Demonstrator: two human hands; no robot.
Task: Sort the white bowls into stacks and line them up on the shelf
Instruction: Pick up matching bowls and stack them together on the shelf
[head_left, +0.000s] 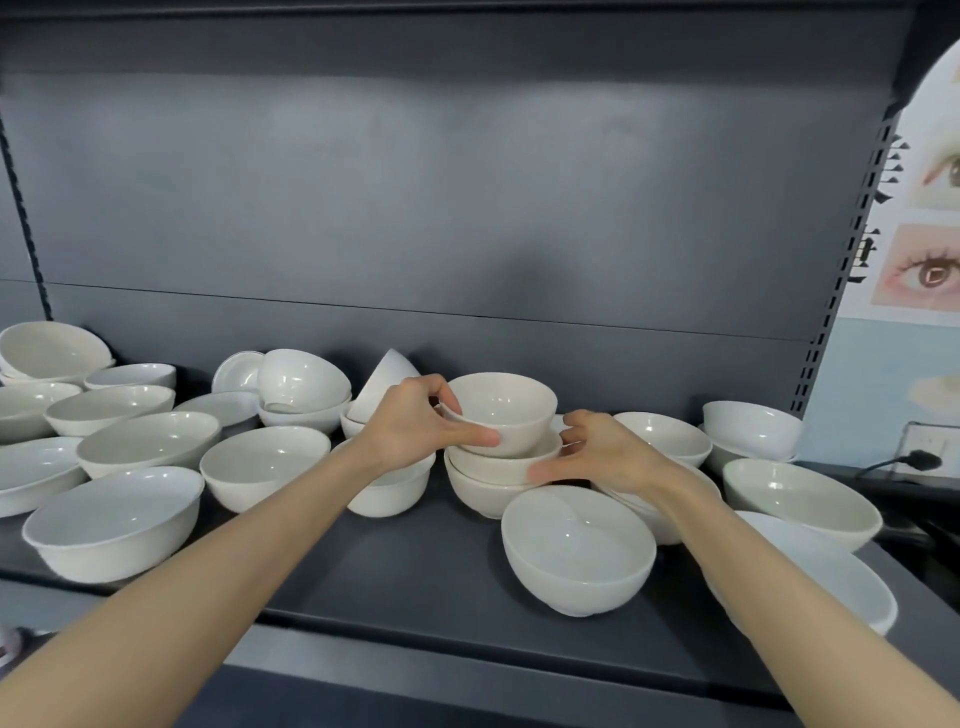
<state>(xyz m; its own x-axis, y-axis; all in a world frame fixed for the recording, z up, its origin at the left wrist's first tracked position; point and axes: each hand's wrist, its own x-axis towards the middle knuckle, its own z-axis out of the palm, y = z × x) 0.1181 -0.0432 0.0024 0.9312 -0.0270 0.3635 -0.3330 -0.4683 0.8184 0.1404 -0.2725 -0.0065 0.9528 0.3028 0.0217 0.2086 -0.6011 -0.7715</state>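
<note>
At the shelf's (415, 571) left end, wide shallow bowls (148, 441) sit loose and unsorted, rims overlapping. Toward the middle, the left hand (415, 428) reaches in with forearm extended and wrist bent slightly. Its thumb lies along the outer wall of the top bowl (501, 410) and its fingers curl over the near-left rim, clamping it. That bowl sits nested on a short stack (493, 478) midway between the back panel and the front edge, probably being seated or lifted. The right hand (597, 449) cups the stack from the right, thumb pressed on a lower bowl and fingers curled round the far side, likely steadying it. Nearer the front edge stands a single deep bowl (576, 545), with more bowls (800, 499) at the right end.
</note>
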